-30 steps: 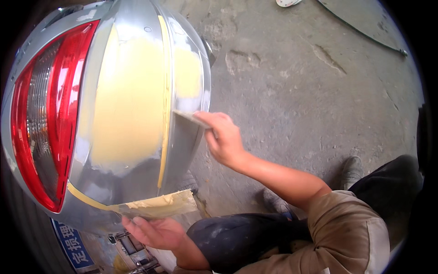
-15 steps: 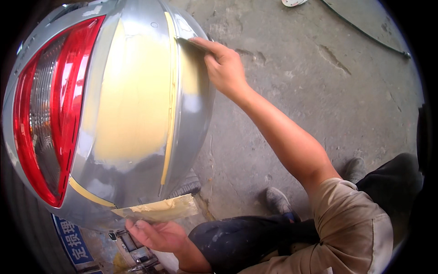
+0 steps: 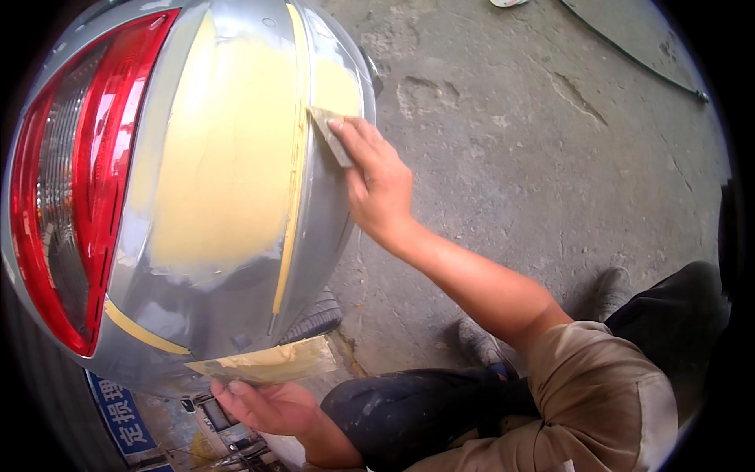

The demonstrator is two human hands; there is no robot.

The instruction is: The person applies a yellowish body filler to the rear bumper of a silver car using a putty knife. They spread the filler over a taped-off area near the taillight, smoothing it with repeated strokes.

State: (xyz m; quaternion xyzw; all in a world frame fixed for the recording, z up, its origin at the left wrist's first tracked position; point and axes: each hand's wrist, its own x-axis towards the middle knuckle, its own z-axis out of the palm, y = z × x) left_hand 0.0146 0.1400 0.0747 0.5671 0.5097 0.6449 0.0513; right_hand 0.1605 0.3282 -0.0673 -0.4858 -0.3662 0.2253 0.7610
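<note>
- A silver car body panel fills the left of the view, curving from far to near, with a red tail light set along its left side.
- A broad patch of pale yellow filler is spread over the middle of the panel; its long axis runs far to near, and a narrow yellow strip follows a body crease along its right edge.
- A rough concrete floor is seen on the right, with a dark cable lying across its far part.
- Dark trousers and a grey shoe are seen at the near right, beneath a tan sleeve.
- A flat board smeared with filler is held by the left hand at the near edge of the panel, fingers curled under it.
- The right hand is closed on a small flat spreader, fingers pressed along its back.
- The spreader's blade is laid against the panel just right of the crease, at the far part of the filled area, pointing far and left.
- The rest of the filler lies left of and nearer than the right hand, which is the closer hand to it; the left hand is well apart, at the near edge.
</note>
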